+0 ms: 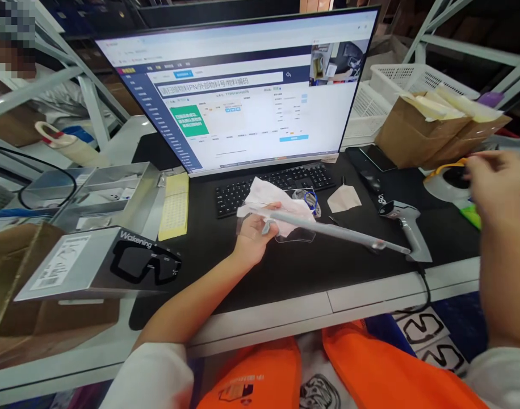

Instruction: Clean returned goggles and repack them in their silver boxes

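My left hand is closed on the near-left end of a long, thin, grey-white flat item, seen nearly edge-on. It slants across the desk toward the barcode scanner. Clear plastic hangs around its left end, and behind it is a sheet of pale pink paper. At the right, my right hand is raised and slightly blurred, fingers pinched together beside a roll of tape with an orange-yellow core. I cannot make out what lies between those fingers.
A monitor stands behind a black keyboard. A mouse and brown paper packets are to the right. On the left are a "Wakening" box, a divided grey tray, a yellow label pad and an open carton.
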`<state>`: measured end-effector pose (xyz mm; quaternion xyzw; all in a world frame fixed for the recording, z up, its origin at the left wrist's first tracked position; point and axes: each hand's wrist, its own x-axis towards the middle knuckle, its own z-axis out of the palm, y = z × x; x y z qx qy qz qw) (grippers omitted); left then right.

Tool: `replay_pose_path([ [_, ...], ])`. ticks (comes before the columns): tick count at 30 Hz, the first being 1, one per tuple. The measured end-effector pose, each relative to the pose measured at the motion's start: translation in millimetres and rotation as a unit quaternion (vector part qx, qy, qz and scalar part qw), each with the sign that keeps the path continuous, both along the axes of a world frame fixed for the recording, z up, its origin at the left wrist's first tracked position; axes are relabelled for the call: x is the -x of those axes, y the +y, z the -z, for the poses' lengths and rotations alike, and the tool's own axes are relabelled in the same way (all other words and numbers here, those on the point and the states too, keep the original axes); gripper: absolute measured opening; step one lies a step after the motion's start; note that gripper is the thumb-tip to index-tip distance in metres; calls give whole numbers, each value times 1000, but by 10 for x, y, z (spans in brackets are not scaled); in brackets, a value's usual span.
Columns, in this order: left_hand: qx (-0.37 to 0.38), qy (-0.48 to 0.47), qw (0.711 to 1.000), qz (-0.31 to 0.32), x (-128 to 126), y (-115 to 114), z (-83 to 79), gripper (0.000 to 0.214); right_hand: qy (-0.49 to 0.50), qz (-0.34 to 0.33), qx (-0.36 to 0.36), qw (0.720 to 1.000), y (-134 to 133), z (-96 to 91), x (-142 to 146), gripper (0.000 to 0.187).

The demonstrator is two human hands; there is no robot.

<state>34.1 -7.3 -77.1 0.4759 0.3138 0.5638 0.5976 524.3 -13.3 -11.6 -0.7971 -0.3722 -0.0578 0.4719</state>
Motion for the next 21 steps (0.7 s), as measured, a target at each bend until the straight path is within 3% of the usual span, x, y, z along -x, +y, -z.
replay_pose_path([
  [2,-2,6,999,32,-21,-19,11,56,51,-242,60,967,-143,-16,808,24],
  [4,7,14,998,65,-58,-49,18,54,133,-433,85,888,-233,31,1562,35],
  [5,17,19,996,82,-78,-64,18,53,182,-507,85,838,-242,69,1880,46],
  [7,41,25,993,112,-117,-91,13,51,266,-589,105,756,-192,146,2358,59],
  [9,56,31,988,143,-140,-102,5,51,320,-616,146,704,-95,195,2633,54],
  [12,46,44,985,158,-135,-87,-7,51,403,-601,174,668,6,207,2794,37],
  [17,10,58,988,146,-66,-51,-49,51,530,-542,131,639,-69,214,2854,28],
  [21,-28,74,984,160,-22,-58,-89,51,513,-532,160,654,-164,230,2846,30],
])
